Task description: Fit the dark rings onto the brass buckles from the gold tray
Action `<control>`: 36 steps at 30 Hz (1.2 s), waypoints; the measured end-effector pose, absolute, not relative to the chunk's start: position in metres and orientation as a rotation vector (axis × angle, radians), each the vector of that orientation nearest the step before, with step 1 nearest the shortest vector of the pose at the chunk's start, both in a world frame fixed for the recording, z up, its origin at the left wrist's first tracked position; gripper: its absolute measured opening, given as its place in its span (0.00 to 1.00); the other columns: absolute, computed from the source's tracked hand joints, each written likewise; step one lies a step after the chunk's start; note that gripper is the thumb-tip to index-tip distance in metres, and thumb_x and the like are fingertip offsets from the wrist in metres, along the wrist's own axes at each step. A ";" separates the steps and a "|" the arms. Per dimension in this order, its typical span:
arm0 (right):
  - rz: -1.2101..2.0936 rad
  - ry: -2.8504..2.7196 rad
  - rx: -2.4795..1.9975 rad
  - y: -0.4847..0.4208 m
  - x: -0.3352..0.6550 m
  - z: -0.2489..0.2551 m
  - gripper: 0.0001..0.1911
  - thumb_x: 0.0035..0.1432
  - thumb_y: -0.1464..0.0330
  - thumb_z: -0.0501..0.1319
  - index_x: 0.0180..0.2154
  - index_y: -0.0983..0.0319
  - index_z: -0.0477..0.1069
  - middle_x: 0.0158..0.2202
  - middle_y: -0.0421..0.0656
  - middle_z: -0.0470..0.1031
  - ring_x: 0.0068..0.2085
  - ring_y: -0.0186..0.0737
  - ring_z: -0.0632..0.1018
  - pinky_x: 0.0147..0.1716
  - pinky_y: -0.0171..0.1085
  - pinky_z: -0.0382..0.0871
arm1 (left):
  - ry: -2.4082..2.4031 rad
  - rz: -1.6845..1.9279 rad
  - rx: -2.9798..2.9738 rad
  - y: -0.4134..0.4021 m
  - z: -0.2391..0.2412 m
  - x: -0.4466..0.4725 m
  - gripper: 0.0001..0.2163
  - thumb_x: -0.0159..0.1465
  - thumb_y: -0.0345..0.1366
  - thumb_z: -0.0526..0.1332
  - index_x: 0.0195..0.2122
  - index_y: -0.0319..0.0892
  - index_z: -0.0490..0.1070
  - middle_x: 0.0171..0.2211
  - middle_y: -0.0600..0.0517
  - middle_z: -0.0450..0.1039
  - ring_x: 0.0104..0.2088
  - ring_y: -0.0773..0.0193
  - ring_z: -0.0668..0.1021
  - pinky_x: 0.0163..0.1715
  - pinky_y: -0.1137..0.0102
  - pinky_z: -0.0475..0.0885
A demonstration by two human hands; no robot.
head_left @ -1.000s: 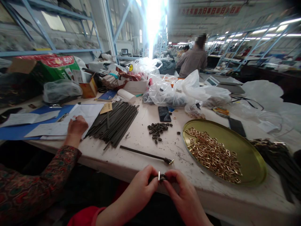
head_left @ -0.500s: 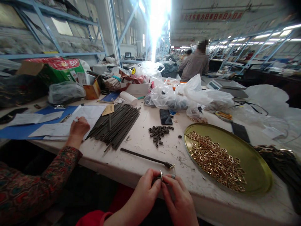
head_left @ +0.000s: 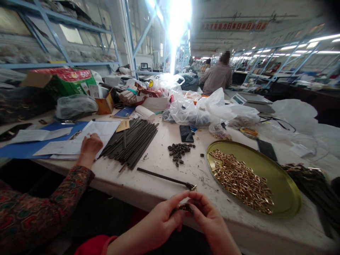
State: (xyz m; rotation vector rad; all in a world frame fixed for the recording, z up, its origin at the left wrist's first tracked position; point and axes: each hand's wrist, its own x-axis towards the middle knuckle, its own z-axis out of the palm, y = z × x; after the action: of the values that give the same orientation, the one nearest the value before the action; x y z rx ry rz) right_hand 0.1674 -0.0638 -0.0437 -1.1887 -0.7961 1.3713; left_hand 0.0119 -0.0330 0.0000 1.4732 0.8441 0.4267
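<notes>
My left hand [head_left: 165, 220] and my right hand [head_left: 208, 214] meet at the table's front edge. Both are closed, fingertips pinched round a small gold buckle [head_left: 182, 206] with a dark piece, perhaps a strap end, on it; fingers hide most of it. Just beyond them lies a dark narrow strap [head_left: 163, 177] with a gold buckle at its right end. Behind that is a heap of small dark loops [head_left: 178, 152]. To the right, a round gold-coloured tray [head_left: 288, 191] bears many loose gold buckles [head_left: 243, 182].
A co-worker's hand [head_left: 90, 144] rests on papers at the left. Dark straps [head_left: 132, 140] lie bundled beside it. A phone [head_left: 186, 134] and plastic bags [head_left: 196, 109] are further back. More dark straps [head_left: 309, 180] hang over the right edge.
The buckle stood upright between my fingertips; now it is lower and mostly covered, with both hands curled closer round it. The view has shifted slightly. The strap on the table has not moved.
</notes>
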 end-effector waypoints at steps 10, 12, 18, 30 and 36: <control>1.737 -0.795 -1.131 -0.034 0.169 -0.060 0.21 0.42 0.57 0.67 0.36 0.60 0.65 0.24 0.36 0.70 0.24 0.32 0.72 0.25 0.32 0.64 | 0.841 0.360 1.322 -0.007 -0.006 0.011 0.06 0.57 0.35 0.54 0.33 0.38 0.64 0.20 0.59 0.59 0.22 0.72 0.61 0.23 0.77 0.57; 1.649 -1.050 -1.198 -0.014 0.177 -0.051 0.17 0.49 0.57 0.62 0.37 0.61 0.66 0.22 0.36 0.70 0.24 0.33 0.71 0.25 0.33 0.64 | 0.844 0.402 1.219 0.002 -0.010 0.011 0.08 0.57 0.38 0.54 0.33 0.39 0.63 0.18 0.60 0.58 0.20 0.72 0.60 0.22 0.77 0.55; 0.535 -1.838 -1.700 0.075 0.198 -0.044 0.09 0.54 0.73 0.53 0.35 0.61 0.70 0.36 0.46 0.72 0.35 0.40 0.72 0.37 0.39 0.64 | 0.996 0.509 1.091 0.028 -0.029 0.015 0.12 0.55 0.45 0.56 0.32 0.41 0.62 0.15 0.63 0.54 0.16 0.74 0.56 0.18 0.77 0.50; 0.950 -1.669 -1.665 0.071 0.192 -0.048 0.06 0.52 0.66 0.55 0.26 0.61 0.64 0.22 0.38 0.69 0.25 0.37 0.71 0.26 0.35 0.65 | 1.149 0.676 1.229 0.047 -0.026 0.016 0.11 0.56 0.42 0.55 0.30 0.38 0.65 0.14 0.62 0.53 0.17 0.73 0.58 0.18 0.76 0.54; 1.319 -1.066 -1.356 0.018 0.168 -0.028 0.16 0.47 0.55 0.62 0.26 0.62 0.65 0.21 0.37 0.68 0.24 0.34 0.69 0.27 0.34 0.64 | 1.239 0.786 1.511 0.036 -0.013 0.023 0.09 0.60 0.37 0.52 0.30 0.39 0.67 0.20 0.57 0.64 0.22 0.68 0.67 0.25 0.74 0.61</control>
State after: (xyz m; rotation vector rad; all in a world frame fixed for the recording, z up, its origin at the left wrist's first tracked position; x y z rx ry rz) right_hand 0.1676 0.0176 -0.0280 -1.3560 -1.0659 1.3194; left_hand 0.0233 0.0361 -0.0127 1.5112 1.2390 0.7863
